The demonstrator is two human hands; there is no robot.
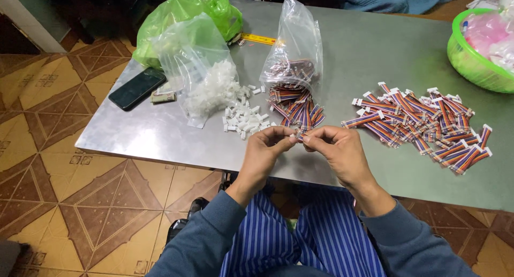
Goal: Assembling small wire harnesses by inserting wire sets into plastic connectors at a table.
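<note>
above the near edge of the grey tabletop [160,132], the left hand [266,146] and right hand [337,148] pinch one small ribbon cable piece [300,136] between them, just in front of a clear bag [294,47] spilling striped cables, beside a clear bag of white connectors [206,87].

A single head-worn camera looks steeply down from above the seated person's lap, facing forward across the near edge of the grey worktop [375,47]. It sits close, taking in most of the worktop, its left corner and the tiled floor [64,202] beside it.
</note>
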